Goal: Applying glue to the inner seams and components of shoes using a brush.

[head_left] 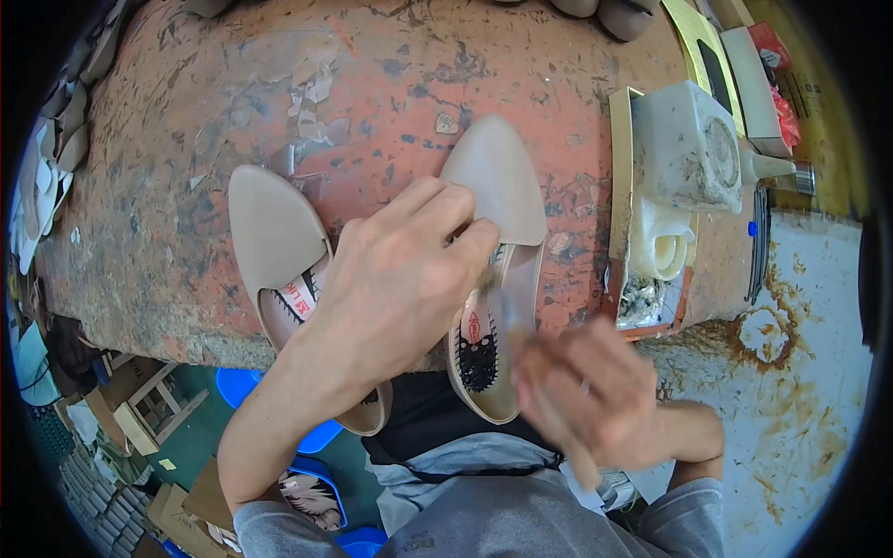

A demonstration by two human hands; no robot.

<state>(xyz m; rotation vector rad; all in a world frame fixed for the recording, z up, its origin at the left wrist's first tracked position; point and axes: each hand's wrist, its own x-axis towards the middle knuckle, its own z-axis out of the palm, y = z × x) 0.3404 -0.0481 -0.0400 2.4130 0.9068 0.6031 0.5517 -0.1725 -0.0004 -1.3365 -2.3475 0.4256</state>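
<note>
Two beige pointed flat shoes lie on the worn reddish workbench, toes away from me. My left hand, its fingers curled, grips the side of the right-hand shoe; its fingertips are partly hidden. The left-hand shoe lies beneath my left wrist and forearm, which hide its middle. Blurred by motion, my right hand is closed around the pale handle of a brush. The brush's smeared front end is over the opening of the right-hand shoe. Black patches and printed marks show inside both shoes.
A shallow box on the right holds a grubby white plastic bottle lying on its side. More shoes line the bench's far edge. White pieces are piled at far left. Blue bins stand below the bench.
</note>
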